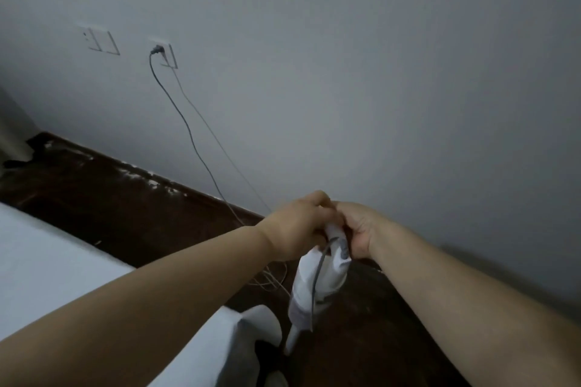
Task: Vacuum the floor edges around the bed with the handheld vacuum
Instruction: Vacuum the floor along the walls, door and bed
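Observation:
A white handheld vacuum [314, 283] hangs nozzle-down over the dark wooden floor [132, 207], beside the corner of the white bed [47, 267]. My left hand [298, 226] grips the top of its handle from the left. From the right, my right hand [361, 229] curls round the same handle, and the two hands touch each other. The vacuum's grey cord [188, 132] runs from the handle up to a wall socket [163, 51]. Its narrow nozzle [292, 339] points down near the bed corner.
A grey wall [377, 72] stands close ahead, with a dusty skirting line [151, 177] at its foot. A light switch [100, 40] sits left of the socket. A thin white cable [270, 279] lies coiled on the floor. A curtain edge [12, 128] hangs at far left.

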{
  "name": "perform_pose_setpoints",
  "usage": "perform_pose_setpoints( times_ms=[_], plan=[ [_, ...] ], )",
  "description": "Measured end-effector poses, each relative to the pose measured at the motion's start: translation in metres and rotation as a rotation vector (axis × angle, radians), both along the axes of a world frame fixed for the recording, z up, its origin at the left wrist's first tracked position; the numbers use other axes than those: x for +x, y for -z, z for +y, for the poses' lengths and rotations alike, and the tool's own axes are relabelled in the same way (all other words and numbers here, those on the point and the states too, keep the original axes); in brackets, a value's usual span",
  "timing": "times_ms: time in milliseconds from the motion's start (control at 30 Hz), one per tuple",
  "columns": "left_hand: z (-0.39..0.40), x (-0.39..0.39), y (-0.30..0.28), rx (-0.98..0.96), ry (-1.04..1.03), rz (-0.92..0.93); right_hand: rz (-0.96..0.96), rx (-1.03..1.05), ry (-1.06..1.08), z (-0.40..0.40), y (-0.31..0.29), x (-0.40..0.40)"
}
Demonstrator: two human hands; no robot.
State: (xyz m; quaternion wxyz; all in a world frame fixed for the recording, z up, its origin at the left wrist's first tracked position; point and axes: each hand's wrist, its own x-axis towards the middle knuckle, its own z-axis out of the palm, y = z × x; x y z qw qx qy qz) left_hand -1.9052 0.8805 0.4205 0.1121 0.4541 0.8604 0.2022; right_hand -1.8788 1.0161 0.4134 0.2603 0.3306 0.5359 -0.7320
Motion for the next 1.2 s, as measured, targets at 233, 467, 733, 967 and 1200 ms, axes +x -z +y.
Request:
perform_pose_setpoints(
  times_ms=[233,467,733,967,1200],
  plan=[
    [-0.013,0.072,0.019,-0.022,-0.402,-0.867,0.054,0.136,0.024,0.003,0.013,0.099],
    [0.000,0.109,0.027,-0.140,-0.316,-0.407,0.200,0.296,0.007,0.010,-0.027,0.155],
    [0.002,0.129,0.024,-0.181,-0.091,0.025,0.139,0.100,-0.047,0.018,-0.022,0.192],
    [0.006,0.148,0.038,-0.174,0.028,0.072,-0.199,0.207,-0.188,-0.004,-0.028,0.187],
    [0.000,0.147,0.046,-0.029,-0.243,-0.161,-0.095,0.184,0.235,-0.004,-0.015,0.206]
  ],
)
